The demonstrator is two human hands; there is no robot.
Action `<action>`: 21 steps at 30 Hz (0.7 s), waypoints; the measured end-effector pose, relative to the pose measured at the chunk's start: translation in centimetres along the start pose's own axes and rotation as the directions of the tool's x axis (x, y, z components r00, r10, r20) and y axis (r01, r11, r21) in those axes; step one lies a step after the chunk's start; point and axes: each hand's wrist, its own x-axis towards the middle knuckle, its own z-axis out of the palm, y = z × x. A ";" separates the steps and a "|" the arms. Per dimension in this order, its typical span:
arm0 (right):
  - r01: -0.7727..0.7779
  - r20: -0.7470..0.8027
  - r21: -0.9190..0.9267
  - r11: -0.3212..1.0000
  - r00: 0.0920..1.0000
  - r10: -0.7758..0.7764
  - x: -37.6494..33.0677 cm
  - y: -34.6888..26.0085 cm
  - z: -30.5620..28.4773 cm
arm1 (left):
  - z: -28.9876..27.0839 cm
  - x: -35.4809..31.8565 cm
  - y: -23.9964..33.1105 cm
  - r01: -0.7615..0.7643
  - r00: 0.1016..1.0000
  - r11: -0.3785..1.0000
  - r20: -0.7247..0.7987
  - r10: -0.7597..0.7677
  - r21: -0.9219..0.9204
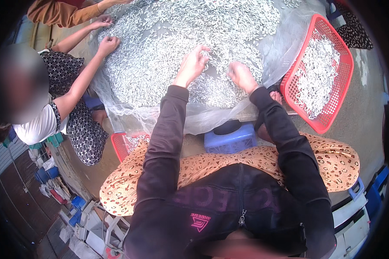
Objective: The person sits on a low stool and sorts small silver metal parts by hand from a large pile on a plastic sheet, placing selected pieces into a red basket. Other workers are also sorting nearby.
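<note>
A wide layer of small, slender, silvery-white pieces [155, 82], which look like little fish, is spread over a pale mesh sheet [285, 52] in front of me. My left hand [192, 67] is over the middle of this layer, thumb and fingertips drawn together in a pinch with some white pieces at the tips. To its right, my right hand [242, 77] is low over the near right part, its fingers curled down and closed; whatever they hold is hidden. A bare patch of sheet shows between the hands.
A red plastic basket [343, 84] holding more white pieces stands at the right. A smaller red basket [118, 147] is near my left knee, beside a blue plastic stool [231, 140]. At the left, a person's hands [109, 44] reach the layer's edge, below another person's brown sleeve [67, 15].
</note>
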 end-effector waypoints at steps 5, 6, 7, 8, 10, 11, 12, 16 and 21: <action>-0.196 0.056 0.632 0.750 0.977 0.207 3.1 -1.0 -5.8 | 3.4 -0.8 -1.0 -0.123 0.987 0.984 0.123 0.107 0.130; -0.200 0.076 0.634 0.747 0.977 0.197 3.3 -1.0 -6.9 | 5.0 -1.0 -1.1 -0.161 0.973 0.977 0.188 0.133 0.139; -0.206 0.098 0.635 0.744 0.977 0.187 3.2 -1.0 -7.7 | 6.9 -1.4 -1.1 -0.182 0.955 0.972 0.260 0.140 0.149; -0.238 0.131 0.686 0.688 0.970 0.205 3.0 -0.8 -8.2 | 8.9 -1.7 -1.0 -0.259 0.938 0.952 0.277 0.209 0.160; -0.301 0.224 0.603 0.738 0.953 0.206 2.4 -0.3 -8.6 | 11.6 -1.4 -1.2 -0.184 0.900 0.982 0.408 0.154 0.034; -0.316 0.262 0.564 0.763 0.945 0.197 2.1 0.2 -8.5 | 12.4 -1.0 -1.4 -0.010 0.851 0.997 0.523 0.051 -0.080; -0.156 0.175 0.475 0.866 0.981 0.081 1.7 0.6 -8.2 | 12.9 -0.6 -1.5 0.163 0.764 0.970 0.645 -0.008 -0.181; -0.029 -0.038 0.390 0.920 0.998 0.048 1.9 1.5 -7.2 | 7.1 1.9 -3.3 0.333 0.928 0.836 0.307 -0.209 -0.437; -0.152 -0.024 0.613 0.775 0.977 0.211 3.2 -0.2 -6.8 | -0.6 3.2 -4.2 0.354 0.930 0.720 0.305 -0.205 -0.596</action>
